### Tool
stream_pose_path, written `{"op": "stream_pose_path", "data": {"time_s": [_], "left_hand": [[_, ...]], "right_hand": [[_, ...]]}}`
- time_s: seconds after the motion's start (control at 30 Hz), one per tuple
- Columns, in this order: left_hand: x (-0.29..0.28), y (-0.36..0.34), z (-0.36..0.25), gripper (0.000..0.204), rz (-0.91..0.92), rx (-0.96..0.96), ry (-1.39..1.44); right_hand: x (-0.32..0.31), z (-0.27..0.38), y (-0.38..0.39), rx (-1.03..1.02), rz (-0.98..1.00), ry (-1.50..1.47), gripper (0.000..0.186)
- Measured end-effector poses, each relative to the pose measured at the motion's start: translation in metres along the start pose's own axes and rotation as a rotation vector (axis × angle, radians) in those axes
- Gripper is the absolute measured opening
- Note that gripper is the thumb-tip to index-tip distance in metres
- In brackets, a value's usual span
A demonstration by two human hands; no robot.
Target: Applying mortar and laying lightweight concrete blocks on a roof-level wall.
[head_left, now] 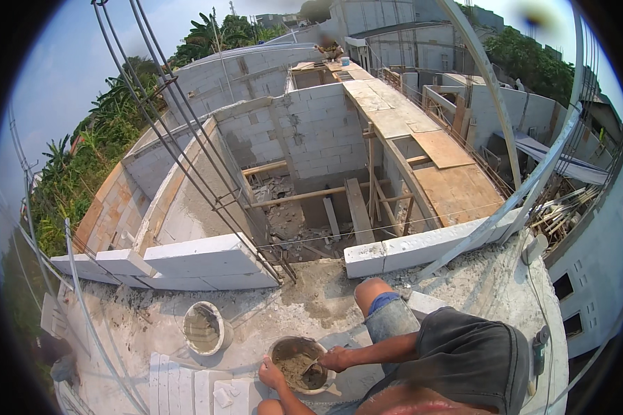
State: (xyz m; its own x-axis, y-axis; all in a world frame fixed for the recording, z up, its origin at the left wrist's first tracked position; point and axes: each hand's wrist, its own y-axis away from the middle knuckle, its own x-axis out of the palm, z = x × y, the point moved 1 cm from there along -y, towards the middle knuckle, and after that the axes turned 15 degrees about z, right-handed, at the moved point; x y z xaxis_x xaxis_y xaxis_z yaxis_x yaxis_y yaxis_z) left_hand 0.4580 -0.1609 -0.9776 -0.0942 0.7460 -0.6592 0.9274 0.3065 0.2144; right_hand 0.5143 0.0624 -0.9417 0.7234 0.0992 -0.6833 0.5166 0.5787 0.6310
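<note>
In front of me stands a bucket [327, 384] partly filled with wet grey mortar [293, 362]. My left hand [271, 374] is closed on the bucket's left rim. From the other side my right hand [333, 360] grips a small trowel [312, 366], its blade down in the mortar. Further left sits a second, white bucket [223, 337] with more grey mortar inside. Several white lightweight blocks [180, 387] lie side by side on the concrete, left of the nearer bucket.
Beyond me runs a low row of white blocks [201, 257], broken by a gap and upright rebar [214, 197]. Past it the floor drops into a deep unfinished room [304, 221]. Plywood boards [450, 190] stretch away to a distant person [330, 48]. A green power tool [540, 346] lies at right.
</note>
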Motion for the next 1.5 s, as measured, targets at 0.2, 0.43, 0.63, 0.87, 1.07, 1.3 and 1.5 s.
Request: {"op": "stream_pose_path", "data": {"time_s": [0.2, 0.43, 0.63, 0.87, 1.07, 1.3, 1.5], "left_hand": [[0.0, 0.003, -0.012, 0.053, -0.028, 0.006, -0.033], [0.002, -0.004, -0.006, 0.053, -0.033, 0.011, -0.016], [0.0, -0.005, -0.005, 0.053, -0.005, -0.029, -0.026], [0.003, -0.009, -0.001, 0.052, -0.011, -0.031, -0.043], [0.002, -0.006, -0.012, 0.052, -0.003, -0.008, -0.035], [0.002, -0.002, -0.012, 0.052, 0.032, -0.006, -0.049], [0.003, 0.01, 0.005, 0.051, 0.005, -0.012, -0.007]], "right_hand": [[0.003, -0.006, -0.002, -0.04, -0.012, 0.004, 0.026], [0.004, -0.006, -0.002, -0.044, -0.03, 0.006, 0.029], [-0.005, -0.005, -0.002, -0.058, 0.029, 0.02, 0.031], [0.014, -0.012, -0.017, -0.037, 0.007, 0.007, 0.025], [0.018, -0.017, -0.021, -0.034, -0.041, -0.014, 0.026], [0.007, -0.009, 0.003, -0.047, 0.008, -0.02, 0.028], [-0.018, 0.006, 0.026, 0.007, 0.151, -0.013, 0.04]]}}
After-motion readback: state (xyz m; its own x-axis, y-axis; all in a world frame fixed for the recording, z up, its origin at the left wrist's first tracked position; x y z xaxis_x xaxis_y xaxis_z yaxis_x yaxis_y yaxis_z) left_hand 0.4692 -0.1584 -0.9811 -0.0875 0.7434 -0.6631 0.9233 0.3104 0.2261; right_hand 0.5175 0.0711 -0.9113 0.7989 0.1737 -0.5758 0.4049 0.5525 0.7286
